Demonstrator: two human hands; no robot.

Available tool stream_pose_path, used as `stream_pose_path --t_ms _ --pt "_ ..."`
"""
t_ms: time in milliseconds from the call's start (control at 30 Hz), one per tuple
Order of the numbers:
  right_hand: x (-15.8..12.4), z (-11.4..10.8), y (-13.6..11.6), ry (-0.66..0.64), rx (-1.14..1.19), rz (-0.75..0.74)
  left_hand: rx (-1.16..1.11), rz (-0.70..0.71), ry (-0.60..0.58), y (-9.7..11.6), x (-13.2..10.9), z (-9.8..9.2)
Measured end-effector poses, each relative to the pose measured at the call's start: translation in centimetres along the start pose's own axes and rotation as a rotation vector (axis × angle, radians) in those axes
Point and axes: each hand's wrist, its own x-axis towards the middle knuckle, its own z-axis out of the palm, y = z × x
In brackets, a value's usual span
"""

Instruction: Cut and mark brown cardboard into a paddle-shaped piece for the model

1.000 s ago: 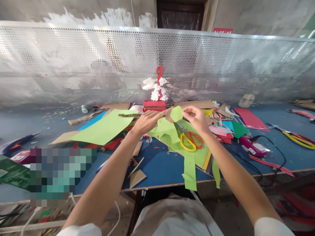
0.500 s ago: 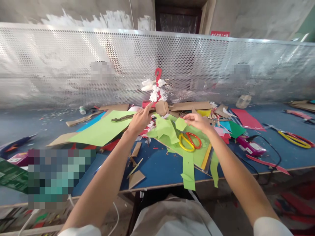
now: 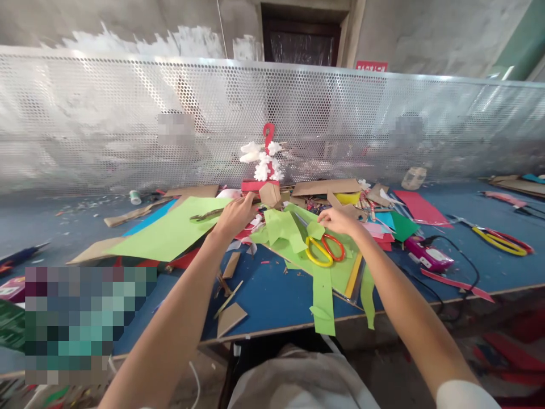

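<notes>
My left hand (image 3: 238, 216) has its fingertips closed at the left edge of a brown cardboard hexagon (image 3: 269, 194), which it holds tilted over the clutter. My right hand (image 3: 338, 220) is above the green sheets, its fingers slightly bent and apart. Just below those fingertips is a light green paper hexagon (image 3: 315, 230), apart from the hand as far as I can tell. Scissors (image 3: 320, 253) with one yellow and one red handle lie beside it on crumpled green cut paper (image 3: 283, 230). Behind both hands stands a red hooked piece (image 3: 268, 133) with white flowers on a red base.
A large light green sheet (image 3: 166, 230) lies left of my left hand. To the right are a purple box (image 3: 428, 254) with a black cable, red-and-yellow pliers (image 3: 496, 236) and a red sheet (image 3: 421, 208). A perforated metal screen (image 3: 340, 125) closes the blue table's back.
My left hand has moved slightly left and nearer me with the cardboard hexagon. The green hexagon has dropped lower, away from my right fingertips, uncovering more of the scissor blades.
</notes>
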Motion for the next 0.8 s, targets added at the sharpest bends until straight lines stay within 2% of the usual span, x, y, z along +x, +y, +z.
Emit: stream_pose_path --t_ms 100,333,533,667,800 --pt "-0.3 -0.4 0.0 -0.001 -0.046 0.033 0.035 -0.066 -0.007 0.1 -0.1 0.0" --pt "-0.9 -1.3 0.0 -0.072 -0.058 0.063 0.03 -0.098 -0.072 0.4 -0.4 -0.8" --pt "-1.9 -2.9 0.5 -0.123 -0.058 0.078 0.07 -0.02 0.015 0.2 -0.5 -0.3" --pt "-2.3 -3.7 0.9 -0.042 -0.168 0.092 0.087 -0.026 0.054 0.7 -0.3 -0.8" --pt "-2.3 -4.0 1.6 0.145 -0.226 0.153 0.088 -0.021 0.1 1.0 -0.4 -1.4"
